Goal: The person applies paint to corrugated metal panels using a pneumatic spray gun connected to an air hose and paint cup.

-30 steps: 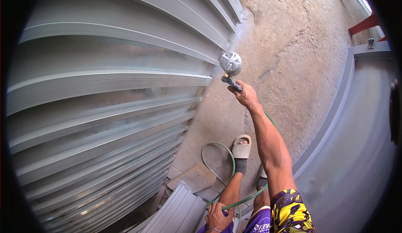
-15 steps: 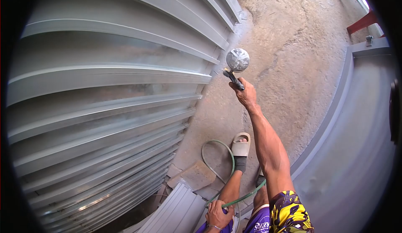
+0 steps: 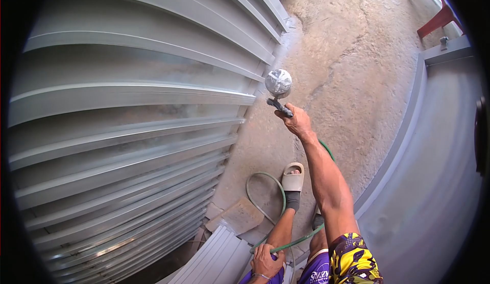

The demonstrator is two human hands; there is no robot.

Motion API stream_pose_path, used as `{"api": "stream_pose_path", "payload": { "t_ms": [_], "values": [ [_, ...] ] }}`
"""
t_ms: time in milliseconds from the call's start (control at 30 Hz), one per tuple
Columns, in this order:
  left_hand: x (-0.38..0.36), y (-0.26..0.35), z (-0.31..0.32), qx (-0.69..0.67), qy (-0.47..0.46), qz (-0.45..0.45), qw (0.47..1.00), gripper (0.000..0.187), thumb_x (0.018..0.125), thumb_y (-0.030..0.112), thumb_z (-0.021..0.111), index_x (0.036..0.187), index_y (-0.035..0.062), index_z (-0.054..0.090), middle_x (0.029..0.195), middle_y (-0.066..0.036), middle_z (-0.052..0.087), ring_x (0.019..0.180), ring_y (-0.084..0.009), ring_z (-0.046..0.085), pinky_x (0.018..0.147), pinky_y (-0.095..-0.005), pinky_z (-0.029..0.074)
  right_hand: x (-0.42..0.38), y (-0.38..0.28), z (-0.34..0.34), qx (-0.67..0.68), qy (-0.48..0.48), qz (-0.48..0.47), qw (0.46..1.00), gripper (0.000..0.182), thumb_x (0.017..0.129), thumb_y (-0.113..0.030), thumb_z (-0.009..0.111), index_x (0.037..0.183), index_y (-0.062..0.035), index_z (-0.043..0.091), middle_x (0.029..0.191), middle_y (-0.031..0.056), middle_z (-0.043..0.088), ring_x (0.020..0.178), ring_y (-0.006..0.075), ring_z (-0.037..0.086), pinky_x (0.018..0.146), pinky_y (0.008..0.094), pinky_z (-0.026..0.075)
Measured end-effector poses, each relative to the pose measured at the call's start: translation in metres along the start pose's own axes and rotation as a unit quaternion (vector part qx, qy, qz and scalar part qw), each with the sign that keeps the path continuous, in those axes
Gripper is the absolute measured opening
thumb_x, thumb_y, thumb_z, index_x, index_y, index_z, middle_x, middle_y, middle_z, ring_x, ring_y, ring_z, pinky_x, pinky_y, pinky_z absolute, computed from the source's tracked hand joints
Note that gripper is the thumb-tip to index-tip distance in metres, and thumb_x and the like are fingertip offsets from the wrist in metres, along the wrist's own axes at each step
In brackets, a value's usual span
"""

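Observation:
My right hand [image 3: 297, 121] grips a paint spray gun [image 3: 280, 107] in front of me, its round paint-smeared cup [image 3: 278, 83] on top. The gun's nozzle end points left, towards a ribbed grey metal panel [image 3: 132, 96], and stays apart from it. Patches of the panel between the ribs look shinier and less evenly coated. Down by my knee, my left hand [image 3: 268, 261] is closed around a green hose [image 3: 301, 239]. Another stretch of hose shows behind my right forearm.
On the right lies a large grey panel with a raised frame [image 3: 421, 95]. A flat slab [image 3: 236, 215] and a ribbed sheet [image 3: 217, 256] sit near my sandalled foot [image 3: 293, 179], beside a hose loop. Red legs [image 3: 438, 22] stand on the concrete floor [image 3: 347, 69] at top right.
My right hand has carried the spray gun slightly left and down, closer to the ribbed panel's edge. More hose now shows beside the forearm. My left hand has stayed in place.

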State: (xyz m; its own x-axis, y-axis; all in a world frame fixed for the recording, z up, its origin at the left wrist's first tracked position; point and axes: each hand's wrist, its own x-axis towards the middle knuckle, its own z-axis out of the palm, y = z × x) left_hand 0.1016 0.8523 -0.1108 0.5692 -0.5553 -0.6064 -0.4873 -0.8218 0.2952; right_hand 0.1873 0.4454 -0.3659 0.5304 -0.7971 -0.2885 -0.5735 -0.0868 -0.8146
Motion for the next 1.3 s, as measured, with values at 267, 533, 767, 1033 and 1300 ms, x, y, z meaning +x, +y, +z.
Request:
{"api": "stream_pose_path", "payload": {
  "t_ms": [267,533,767,1033,1300],
  "values": [
    [-0.005,-0.001,0.004,0.0,0.007,0.007,1.0,0.032,0.077,0.026,0.077,0.092,0.0052,0.058,0.093,-0.019,0.062,0.092,-0.0438,0.061,0.08,-0.0542,0.049,-0.02,0.004,0.015,-0.029,-0.01,0.016,0.999,0.047,0.092,-0.055,0.069,0.094,-0.0087,0.062,0.093,0.0177,0.071,0.094,0.0424,0.067,0.075,0.0534,0.05],
    [-0.006,0.009,-0.001,0.001,0.0,-0.021,1.0,0.031,0.077,0.027,0.078,0.091,0.0066,0.059,0.093,-0.019,0.063,0.093,-0.0429,0.062,0.081,-0.0537,0.05,-0.043,0.019,0.046,0.008,0.005,0.009,1.0,0.042,0.093,-0.05,0.07,0.098,-0.0091,0.064,0.095,0.0163,0.071,0.094,0.0398,0.068,0.077,0.0513,0.051],
    [-0.009,0.004,0.0,-0.002,-0.006,-0.03,1.0,0.031,0.078,0.028,0.078,0.091,0.0076,0.059,0.093,-0.018,0.063,0.093,-0.042,0.062,0.08,-0.0526,0.05,-0.042,0.025,0.061,0.0,0.036,0.022,0.999,0.04,0.094,-0.05,0.069,0.101,-0.011,0.066,0.099,0.0152,0.073,0.094,0.0397,0.07,0.077,0.0516,0.052],
    [-0.013,0.003,0.004,-0.009,0.009,-0.022,1.0,0.03,0.079,0.029,0.078,0.089,0.0075,0.059,0.091,-0.017,0.062,0.09,-0.0415,0.061,0.08,-0.0518,0.05,-0.039,0.024,0.059,-0.013,0.042,0.049,0.998,0.042,0.093,-0.053,0.07,0.101,-0.0115,0.066,0.093,0.018,0.073,0.089,0.0418,0.07,0.073,0.0521,0.052],
    [-0.021,-0.005,0.019,-0.012,0.03,-0.004,0.999,0.031,0.078,0.028,0.079,0.087,0.0069,0.059,0.088,-0.017,0.061,0.087,-0.0403,0.062,0.08,-0.0499,0.05,-0.07,0.008,0.066,0.016,0.028,0.009,0.999,0.038,0.092,-0.048,0.072,0.099,-0.0111,0.066,0.092,0.0158,0.073,0.088,0.04,0.07,0.072,0.051,0.052]
  ]
}}
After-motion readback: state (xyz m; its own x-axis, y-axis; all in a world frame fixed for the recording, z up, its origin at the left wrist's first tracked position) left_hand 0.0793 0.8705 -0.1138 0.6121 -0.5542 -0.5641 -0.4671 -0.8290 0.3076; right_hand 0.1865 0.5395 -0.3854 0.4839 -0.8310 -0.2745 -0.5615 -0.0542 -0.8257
